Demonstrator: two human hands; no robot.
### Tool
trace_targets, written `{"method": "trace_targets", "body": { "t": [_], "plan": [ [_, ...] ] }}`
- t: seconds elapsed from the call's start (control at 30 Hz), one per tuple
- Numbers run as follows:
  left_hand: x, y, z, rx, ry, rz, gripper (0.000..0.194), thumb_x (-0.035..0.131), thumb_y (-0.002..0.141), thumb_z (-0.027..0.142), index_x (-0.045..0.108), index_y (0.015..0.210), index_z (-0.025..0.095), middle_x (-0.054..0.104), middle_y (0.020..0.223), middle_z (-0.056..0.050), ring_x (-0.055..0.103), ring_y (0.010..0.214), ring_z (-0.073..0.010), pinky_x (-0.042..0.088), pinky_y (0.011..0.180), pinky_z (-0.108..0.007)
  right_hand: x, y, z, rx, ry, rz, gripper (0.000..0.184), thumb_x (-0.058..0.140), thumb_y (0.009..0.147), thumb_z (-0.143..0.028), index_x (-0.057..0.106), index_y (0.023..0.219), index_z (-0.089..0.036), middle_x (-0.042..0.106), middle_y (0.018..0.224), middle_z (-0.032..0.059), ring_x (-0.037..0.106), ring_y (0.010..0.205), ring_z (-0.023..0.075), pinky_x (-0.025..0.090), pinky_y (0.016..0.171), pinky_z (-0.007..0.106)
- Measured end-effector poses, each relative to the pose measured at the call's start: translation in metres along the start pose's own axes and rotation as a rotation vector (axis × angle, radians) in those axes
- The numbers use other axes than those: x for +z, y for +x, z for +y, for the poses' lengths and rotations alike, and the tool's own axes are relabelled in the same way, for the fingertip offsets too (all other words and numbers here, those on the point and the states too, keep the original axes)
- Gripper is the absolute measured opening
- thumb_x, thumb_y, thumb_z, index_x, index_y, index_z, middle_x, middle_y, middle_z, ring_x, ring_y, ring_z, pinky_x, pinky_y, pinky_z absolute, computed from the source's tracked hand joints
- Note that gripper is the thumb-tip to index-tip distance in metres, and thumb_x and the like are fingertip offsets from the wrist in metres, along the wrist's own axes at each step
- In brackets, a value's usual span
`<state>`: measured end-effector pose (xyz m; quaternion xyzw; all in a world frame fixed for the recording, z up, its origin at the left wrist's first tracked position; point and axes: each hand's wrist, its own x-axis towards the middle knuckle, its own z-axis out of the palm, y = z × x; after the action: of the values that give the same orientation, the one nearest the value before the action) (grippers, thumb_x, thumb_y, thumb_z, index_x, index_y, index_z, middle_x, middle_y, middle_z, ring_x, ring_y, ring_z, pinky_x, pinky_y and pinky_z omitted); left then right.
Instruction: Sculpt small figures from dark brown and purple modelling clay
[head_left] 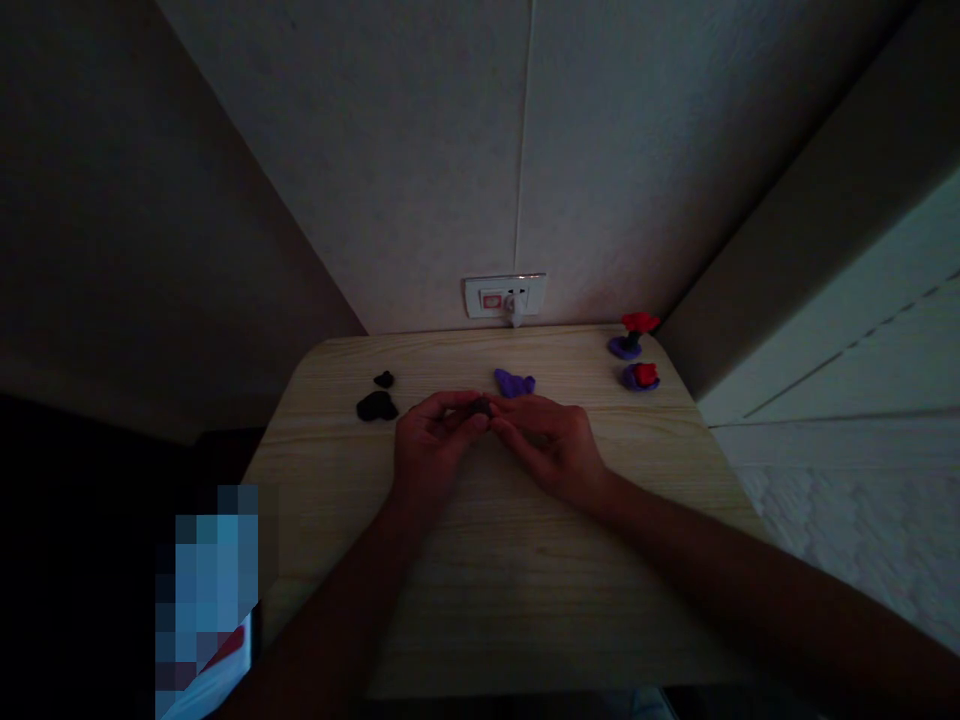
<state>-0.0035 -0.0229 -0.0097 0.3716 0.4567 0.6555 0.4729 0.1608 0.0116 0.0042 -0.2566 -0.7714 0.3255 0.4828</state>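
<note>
My left hand [435,438] and my right hand [551,442] meet over the middle of the table, fingertips pinched together on a small dark piece of modelling clay [481,407]. Fingers cover most of that piece. Just beyond my right fingers lies a purple clay lump [515,383]. To the left of my left hand rest a larger black clay lump [376,406] and a smaller black clay bit [384,380]. At the far right stands a red-topped clay figure [637,330] on a purple base, with a purple clay cup holding red clay [642,376] in front of it.
The pale wooden table [525,590] backs against a wall with a socket plate [504,296] and a white plug in it. A lit, partly pixelated screen [217,600] is at the lower left. On the right is a light panelled surface [847,340].
</note>
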Motion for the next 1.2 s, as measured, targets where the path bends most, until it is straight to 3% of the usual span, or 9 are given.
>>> {"method": "trace_targets", "body": {
  "t": [0.1,0.23,0.37,0.47,0.57,0.7,0.83,1.0,1.2],
  "plan": [
    [0.002,0.000,0.003,0.000,0.039,0.019,0.029,0.089,0.065,0.021,0.076,0.090,0.018,0.079,0.090,-0.006,0.075,0.087,-0.0198,0.061,0.085,-0.034,0.001,0.001,0.002,0.030,0.030,-0.006,0.020,0.065,0.093,-0.021,0.082,0.100,-0.030,0.079,0.110,0.0044,0.076,0.098,0.0201,0.060,0.089,0.036],
    [0.003,-0.001,0.005,0.022,0.094,0.008,0.030,0.090,0.064,0.020,0.075,0.090,0.017,0.078,0.094,-0.007,0.074,0.091,-0.0209,0.060,0.088,-0.035,0.001,0.003,0.010,0.232,0.215,0.058,0.007,0.077,0.086,-0.031,0.083,0.090,-0.031,0.081,0.103,0.0026,0.077,0.095,0.0210,0.061,0.090,0.037],
    [0.002,-0.002,0.004,0.048,0.029,-0.085,0.029,0.085,0.073,0.024,0.074,0.100,0.020,0.077,0.104,-0.007,0.073,0.099,-0.0206,0.058,0.092,-0.035,0.000,0.005,0.018,0.362,0.367,0.112,0.022,0.086,0.074,-0.034,0.082,0.095,-0.029,0.082,0.098,0.0021,0.078,0.091,0.0220,0.062,0.088,0.036],
    [0.002,-0.002,0.004,0.060,0.058,-0.117,0.030,0.082,0.076,0.026,0.075,0.104,0.021,0.076,0.107,-0.008,0.072,0.102,-0.0214,0.057,0.094,-0.037,-0.001,0.005,0.020,0.372,0.372,0.109,0.033,0.088,0.071,-0.035,0.081,0.103,-0.028,0.081,0.100,0.0031,0.078,0.089,0.0225,0.062,0.087,0.037],
    [0.001,-0.002,0.005,0.074,0.108,-0.083,0.028,0.084,0.073,0.025,0.077,0.100,0.020,0.076,0.107,-0.008,0.072,0.102,-0.0221,0.058,0.092,-0.037,-0.002,0.004,0.019,0.383,0.343,0.056,0.029,0.085,0.075,-0.038,0.081,0.102,-0.027,0.081,0.101,0.0032,0.078,0.093,0.0234,0.061,0.091,0.038],
    [0.002,-0.004,0.005,0.006,0.007,-0.045,0.024,0.086,0.070,0.022,0.078,0.093,0.020,0.074,0.120,-0.009,0.072,0.101,-0.0213,0.060,0.086,-0.034,0.000,0.007,0.014,0.403,0.367,0.010,0.026,0.083,0.076,-0.043,0.082,0.097,-0.027,0.082,0.097,0.0030,0.077,0.092,0.0234,0.061,0.088,0.037],
    [0.008,-0.006,0.009,-0.068,-0.112,-0.041,0.024,0.088,0.067,0.021,0.079,0.089,0.021,0.073,0.125,-0.009,0.071,0.106,-0.0209,0.057,0.093,-0.035,0.001,0.010,0.010,0.364,0.400,0.037,0.024,0.083,0.075,-0.048,0.083,0.087,-0.027,0.081,0.091,0.0036,0.076,0.086,0.0209,0.061,0.085,0.036],
    [0.012,-0.006,0.013,-0.115,-0.176,-0.068,0.022,0.088,0.069,0.025,0.079,0.088,0.020,0.076,0.118,-0.010,0.071,0.110,-0.0227,0.057,0.093,-0.035,-0.001,0.011,0.010,0.307,0.419,0.117,0.017,0.086,0.074,-0.042,0.081,0.075,-0.026,0.078,0.090,0.0044,0.073,0.087,0.0185,0.059,0.088,0.036],
    [0.011,-0.006,0.014,-0.156,-0.220,-0.082,0.025,0.088,0.068,0.024,0.077,0.090,0.020,0.079,0.102,-0.007,0.074,0.093,-0.0187,0.059,0.085,-0.031,-0.003,0.010,0.015,0.360,0.528,0.108,0.021,0.086,0.074,-0.037,0.081,0.092,-0.027,0.076,0.093,0.0035,0.072,0.085,0.0175,0.059,0.079,0.033]
  ]
}}
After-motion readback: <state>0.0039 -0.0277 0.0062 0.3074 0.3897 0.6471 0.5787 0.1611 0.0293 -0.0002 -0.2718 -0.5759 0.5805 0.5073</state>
